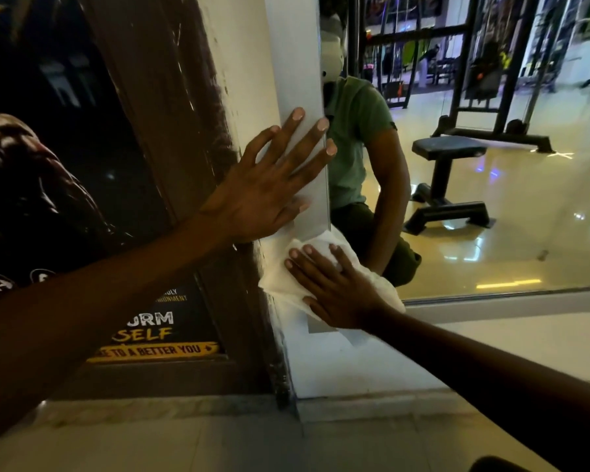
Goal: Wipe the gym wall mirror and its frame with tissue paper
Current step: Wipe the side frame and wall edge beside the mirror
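Note:
The wall mirror [491, 206] fills the right half of the view, with a pale grey frame strip [300, 80] running down its left edge. My left hand [266, 185] lies flat on that strip, fingers spread, holding nothing. Lower down, my right hand [331, 287] presses a crumpled white tissue paper [280, 277] flat against the bottom corner of the frame, where the strip meets the mirror's lower edge. The tissue spreads out under and around my fingers.
A dark poster [82, 185] in a scratched brown frame [171, 97] hangs left of the mirror. A white wall base [355, 362] and tiled floor [218, 444] lie below. The mirror reflects a crouching person, a black bench [447, 178] and gym machines.

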`<action>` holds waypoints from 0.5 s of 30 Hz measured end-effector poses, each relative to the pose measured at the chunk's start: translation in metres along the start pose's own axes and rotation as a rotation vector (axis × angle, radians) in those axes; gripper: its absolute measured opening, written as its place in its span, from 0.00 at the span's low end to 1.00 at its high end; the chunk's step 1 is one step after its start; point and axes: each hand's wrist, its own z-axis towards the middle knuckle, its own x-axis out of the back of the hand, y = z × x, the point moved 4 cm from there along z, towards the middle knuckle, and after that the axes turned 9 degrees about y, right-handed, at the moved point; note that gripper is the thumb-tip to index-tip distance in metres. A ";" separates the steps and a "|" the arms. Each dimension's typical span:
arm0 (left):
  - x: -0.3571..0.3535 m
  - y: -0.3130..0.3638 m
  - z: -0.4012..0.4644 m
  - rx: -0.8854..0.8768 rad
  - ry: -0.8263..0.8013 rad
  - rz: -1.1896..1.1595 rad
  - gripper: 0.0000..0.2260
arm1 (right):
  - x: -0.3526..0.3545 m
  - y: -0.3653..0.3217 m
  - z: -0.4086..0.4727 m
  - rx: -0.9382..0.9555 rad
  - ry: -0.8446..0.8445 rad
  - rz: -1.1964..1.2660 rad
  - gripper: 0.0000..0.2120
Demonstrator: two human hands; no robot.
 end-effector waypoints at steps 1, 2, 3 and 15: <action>-0.003 0.004 -0.006 -0.015 -0.006 -0.009 0.33 | -0.004 -0.007 -0.009 0.021 -0.026 0.004 0.39; -0.005 0.009 -0.011 -0.019 -0.013 -0.014 0.33 | -0.006 -0.010 -0.014 0.029 -0.041 0.007 0.40; -0.008 0.012 -0.014 -0.016 -0.019 -0.019 0.33 | -0.007 -0.009 -0.014 0.025 -0.043 0.013 0.40; -0.023 0.040 -0.021 0.123 0.027 -0.066 0.34 | -0.015 -0.038 -0.028 0.174 -0.053 -0.034 0.40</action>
